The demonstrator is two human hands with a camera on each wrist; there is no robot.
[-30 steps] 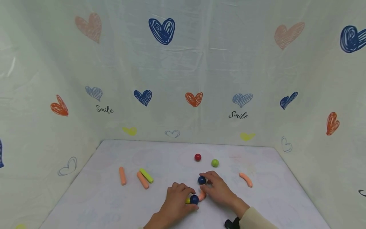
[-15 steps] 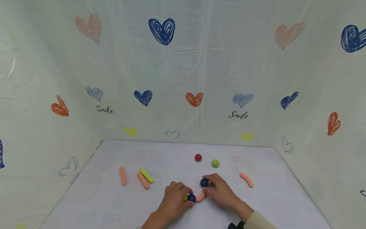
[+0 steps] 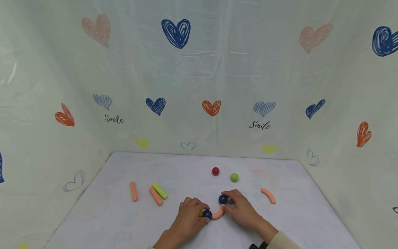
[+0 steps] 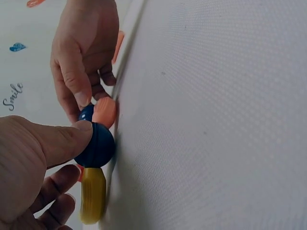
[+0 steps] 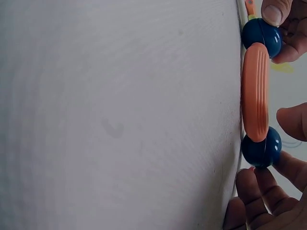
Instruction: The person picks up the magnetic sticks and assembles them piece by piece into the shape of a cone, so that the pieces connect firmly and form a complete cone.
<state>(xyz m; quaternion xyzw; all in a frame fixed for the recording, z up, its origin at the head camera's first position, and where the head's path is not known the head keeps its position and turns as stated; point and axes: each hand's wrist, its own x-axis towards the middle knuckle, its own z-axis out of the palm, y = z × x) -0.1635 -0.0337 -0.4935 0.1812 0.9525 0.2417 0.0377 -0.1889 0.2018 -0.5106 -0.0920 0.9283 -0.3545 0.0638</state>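
Note:
Two dark blue balls are joined by a curved orange stick (image 5: pixel 255 93), which lies between them. My left hand (image 3: pixel 190 217) pinches the nearer blue ball (image 4: pixel 98 146) between thumb and fingers. A short yellow stick (image 4: pixel 93 196) extends from that ball's other side, mostly hidden by the left hand in the head view. My right hand (image 3: pixel 243 208) holds the farther blue ball (image 3: pixel 223 199), its fingers curled at the ball's far side. In the right wrist view, the right thumb (image 5: pixel 293 120) is beside the joint of orange stick and ball (image 5: pixel 262 147).
Beyond the hands are a red ball (image 3: pixel 215 171) and a green ball (image 3: pixel 234 177). Two straight orange sticks (image 3: pixel 133 191) and a yellow-green stick (image 3: pixel 160 191) lie at left. Another curved orange stick (image 3: pixel 268 196) is at right. A heart-printed curtain (image 3: pixel 233 76) surrounds the white table (image 3: pixel 102 214).
Both hands have drawn slightly apart, the left one leftward and the right one a little right and nearer. More of the curved orange stick shows between the blue balls.

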